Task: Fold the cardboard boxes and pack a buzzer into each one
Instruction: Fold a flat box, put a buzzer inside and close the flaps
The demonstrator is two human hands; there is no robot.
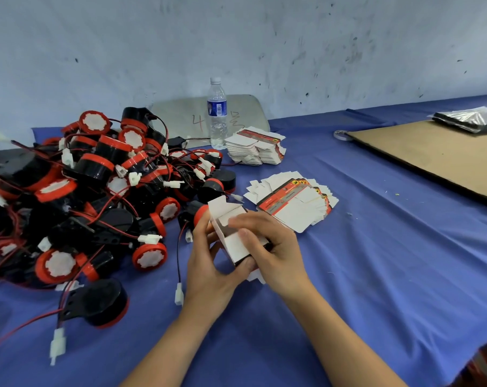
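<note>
Curling round the half-folded box [232, 241], the left hand [208, 265] and right hand [268, 247] hold it above the bench [376, 247], far end open, likely for a buzzer [192, 213].

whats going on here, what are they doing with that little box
A person is folding a small white box, gripping it with the left hand and right hand; its top flap is open. A pile of buzzers lies to their left on the table, with stacks of flat boxes beyond.
</note>
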